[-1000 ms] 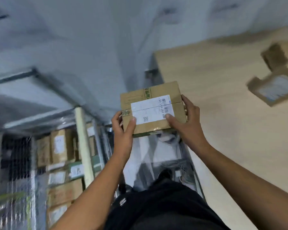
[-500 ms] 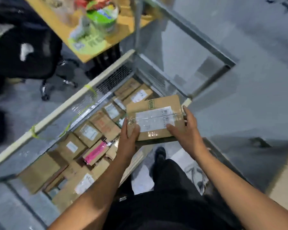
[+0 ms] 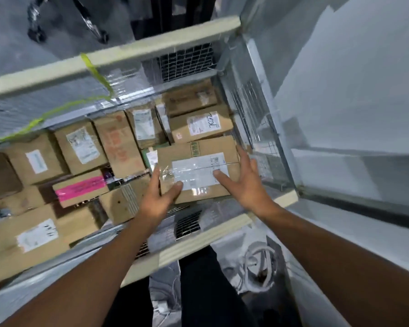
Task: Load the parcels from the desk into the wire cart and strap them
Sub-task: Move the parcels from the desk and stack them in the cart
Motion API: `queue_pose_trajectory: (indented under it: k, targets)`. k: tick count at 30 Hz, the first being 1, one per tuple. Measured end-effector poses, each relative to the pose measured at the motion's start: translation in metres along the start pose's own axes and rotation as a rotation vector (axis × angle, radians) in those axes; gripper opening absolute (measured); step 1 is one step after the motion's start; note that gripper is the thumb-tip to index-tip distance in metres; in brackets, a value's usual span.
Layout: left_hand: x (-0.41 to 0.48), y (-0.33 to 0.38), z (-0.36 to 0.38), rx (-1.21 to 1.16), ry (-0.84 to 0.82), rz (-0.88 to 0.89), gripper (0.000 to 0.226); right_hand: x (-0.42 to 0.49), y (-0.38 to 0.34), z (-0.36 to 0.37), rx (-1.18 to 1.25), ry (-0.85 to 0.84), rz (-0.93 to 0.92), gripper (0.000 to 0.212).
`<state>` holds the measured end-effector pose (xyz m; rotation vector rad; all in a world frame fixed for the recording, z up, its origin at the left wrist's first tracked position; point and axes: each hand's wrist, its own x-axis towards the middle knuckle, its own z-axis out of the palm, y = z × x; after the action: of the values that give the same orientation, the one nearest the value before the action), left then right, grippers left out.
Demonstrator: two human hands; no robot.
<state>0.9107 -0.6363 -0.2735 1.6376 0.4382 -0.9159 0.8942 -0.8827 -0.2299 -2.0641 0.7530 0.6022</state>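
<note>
I look down into the wire cart (image 3: 187, 60), which holds several brown cardboard parcels. One parcel with a white label (image 3: 198, 171) is low in the cart's near right corner, over the others. My left hand (image 3: 161, 197) grips its near left corner, thumb on top. My right hand (image 3: 243, 185) lies against its right end with fingers spread and straight, thumb on the label. A yellow-green strap (image 3: 97, 74) hangs from the far padded rail (image 3: 132, 50).
A parcel with pink tape (image 3: 80, 187) lies left of my hands. The near padded rail (image 3: 198, 239) crosses under my forearms. Mesh walls close the cart on the right (image 3: 262, 128). Chair wheels (image 3: 36, 34) stand beyond the cart, and white cables (image 3: 257, 263) lie on the floor.
I have turned from the desk to the cart and lowered the labelled parcel from chest height down among the parcels. My right fingers have spread out.
</note>
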Motion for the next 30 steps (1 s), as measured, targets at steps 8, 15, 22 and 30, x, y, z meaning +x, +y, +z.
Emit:
queue_pose_trajectory:
  k: [8, 15, 22, 30]
  targets:
    - [0.133, -0.070, 0.085, -0.082, -0.035, -0.099, 0.106, 0.134, 0.091, 0.021, -0.155, -0.029, 0.029, 0.094]
    - [0.184, -0.106, 0.121, 0.008, 0.069, 0.020, 0.085, 0.191, 0.128, 0.037, -0.653, 0.027, -0.141, 0.110]
    - [0.201, -0.117, 0.145, 0.111, 0.061, -0.033, 0.119, 0.211, 0.151, 0.041, -0.992, 0.063, -0.182, 0.097]
    - [0.209, -0.107, 0.128, 0.195, -0.081, -0.120, 0.124, 0.220, 0.143, 0.043, -1.052, -0.140, -0.257, 0.106]
